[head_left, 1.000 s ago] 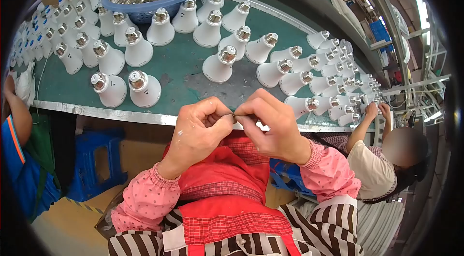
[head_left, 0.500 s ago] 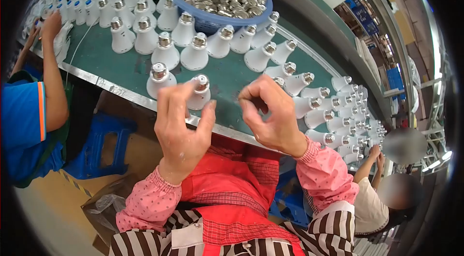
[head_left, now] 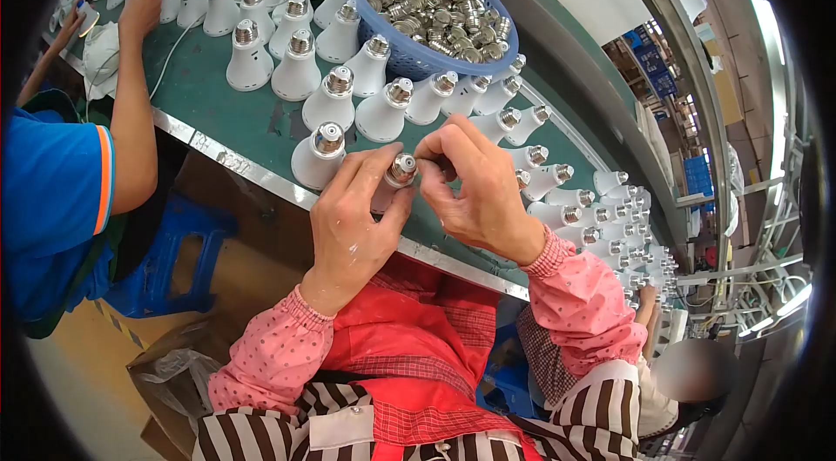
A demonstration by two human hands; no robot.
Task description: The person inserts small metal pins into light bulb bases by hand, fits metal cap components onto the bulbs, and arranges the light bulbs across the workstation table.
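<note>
A white light bulb point(head_left: 401, 171) with a silver screw cap stands near the front edge of the green bench, base upward. My left hand point(head_left: 353, 230) is closed around its side, thumb on the near side, hiding much of the white body. Beside the cap, my right hand point(head_left: 485, 200) has thumb and forefinger pinched together; whatever they hold is hidden or too small to make out. Just left of my left hand stands another bulb point(head_left: 317, 161), and further capped bulbs point(head_left: 383, 111) are lined up behind it.
A blue basket point(head_left: 396, 53) heaped with metal screw caps point(head_left: 435, 13) sits at the back. Many bulbs point(head_left: 570, 215) stretch away to the right. On the left, a co-worker's hand point(head_left: 139, 13) is among bulbs with blue tops. A blue stool point(head_left: 178, 265) stands below the bench.
My left hand has closed around the bulb. My right hand has come left to the bulb's cap, still pinched. The view has shifted, so the bench things appear further right.
</note>
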